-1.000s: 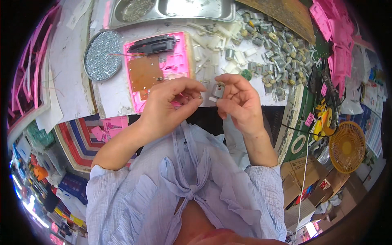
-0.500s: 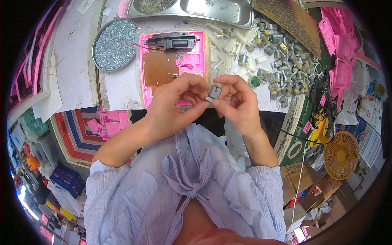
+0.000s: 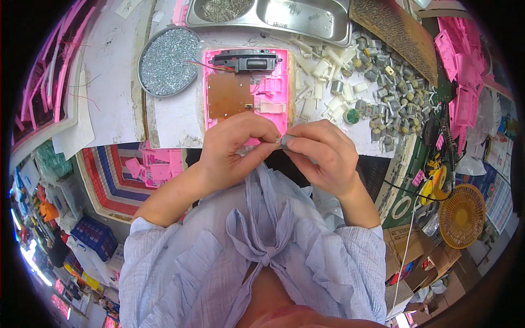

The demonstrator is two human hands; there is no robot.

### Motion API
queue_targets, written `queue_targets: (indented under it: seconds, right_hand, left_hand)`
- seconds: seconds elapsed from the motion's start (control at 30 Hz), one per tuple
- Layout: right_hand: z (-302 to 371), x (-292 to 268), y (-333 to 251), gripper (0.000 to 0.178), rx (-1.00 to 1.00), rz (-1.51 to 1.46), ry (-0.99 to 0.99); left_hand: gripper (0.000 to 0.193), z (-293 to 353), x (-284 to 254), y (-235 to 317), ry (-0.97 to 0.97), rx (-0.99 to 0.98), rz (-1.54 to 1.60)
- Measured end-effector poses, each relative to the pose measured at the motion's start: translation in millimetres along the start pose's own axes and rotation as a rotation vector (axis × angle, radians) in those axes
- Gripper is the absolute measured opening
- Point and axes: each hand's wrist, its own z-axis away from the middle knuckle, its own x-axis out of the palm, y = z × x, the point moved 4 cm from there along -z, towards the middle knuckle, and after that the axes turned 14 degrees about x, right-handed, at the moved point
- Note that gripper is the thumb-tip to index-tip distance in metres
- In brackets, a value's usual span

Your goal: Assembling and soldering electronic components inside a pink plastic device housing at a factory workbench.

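Note:
A small grey metal motor is pinched between the thumb and fingers of my right hand, in front of the table's near edge. My left hand meets it from the other side, thumb and forefinger closed at the motor's end on a tiny pale piece I cannot make out. Just beyond my hands lies a pink plastic housing, open side up. It holds a brown circuit board and a black plastic unit with coloured wires.
A round tray of screws stands left of the housing. To the right lie white plastic parts and a heap of small motors, with a green roll between. A divided steel tray sits at the back.
My right hand has turned over the motor, so its fingers now cover most of it. Both hands have come closer together. The whole view has shifted slightly.

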Motion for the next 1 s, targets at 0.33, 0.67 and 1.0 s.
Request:
queue_targets:
  seconds: [0.33,0.67,1.0]
  right_hand:
    - [-0.6,4.8,-0.1,0.03,-0.084,0.023,-0.011]
    - [-7.9,10.4,11.0,0.036,-0.068,0.031,-0.033]
    - [-21.9,-30.8,43.6,0.036,0.092,0.125,0.202]
  left_hand:
    - [0.023,3.4,-1.3,-2.3,-0.066,0.034,-0.123]
    - [0.02,2.3,-21.4,0.5,0.031,-0.034,-0.242]
    - [0.027,-43.2,-10.3,-30.5,-0.169,0.132,-0.819]
